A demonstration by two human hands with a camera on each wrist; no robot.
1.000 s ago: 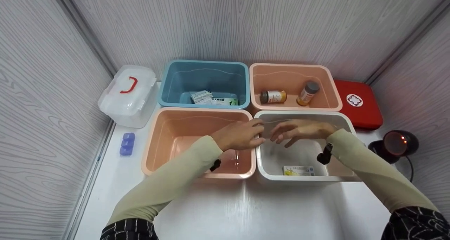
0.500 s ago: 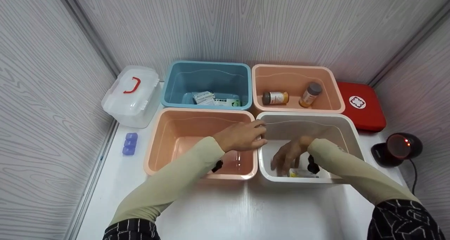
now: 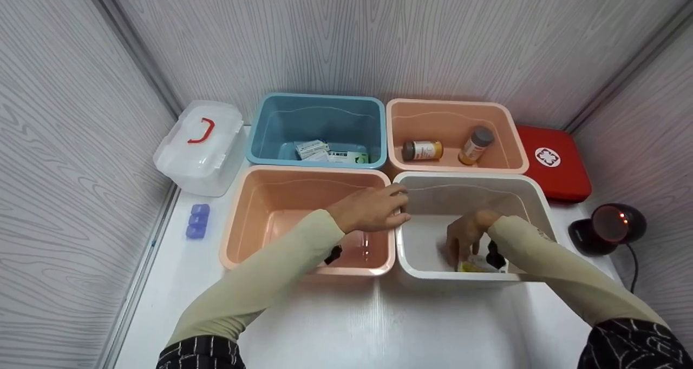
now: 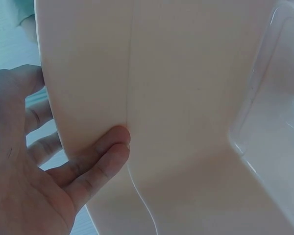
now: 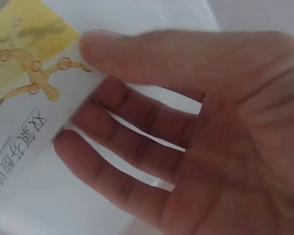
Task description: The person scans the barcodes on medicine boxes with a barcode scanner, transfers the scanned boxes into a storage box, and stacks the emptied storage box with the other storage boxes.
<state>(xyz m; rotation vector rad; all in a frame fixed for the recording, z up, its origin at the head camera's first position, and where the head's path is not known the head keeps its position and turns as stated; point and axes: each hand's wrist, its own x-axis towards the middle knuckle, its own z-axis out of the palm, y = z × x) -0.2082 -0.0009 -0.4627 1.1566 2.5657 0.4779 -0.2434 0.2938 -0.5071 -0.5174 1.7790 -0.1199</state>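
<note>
My right hand (image 3: 466, 236) reaches down into the white bin (image 3: 460, 179) at the front right. It pinches a flat white-and-yellow medicine box (image 5: 34, 73) near the bin's front wall. In the right wrist view the thumb lies on the printed face, and fingertips meet the box's edge. Part of the box is hidden by the hand in the head view. My left hand (image 3: 373, 209) grips the rim where the front pink bin (image 3: 303, 170) meets the white one. In the left wrist view some fingers (image 4: 105, 164) are on the wall's near side, others behind it.
Behind stand a blue bin (image 3: 319, 98) with several medicine boxes and another pink bin (image 3: 449, 103) with two pill bottles. A clear lidded case (image 3: 200, 147) and a purple pill organizer (image 3: 198, 221) are left. Right are a red first-aid case (image 3: 557, 166) and a black scanner-like device (image 3: 609, 228).
My right hand has gone down into the white bin and taken hold of the medicine box, which has shifted slightly right. The left hand has stayed on the rim.
</note>
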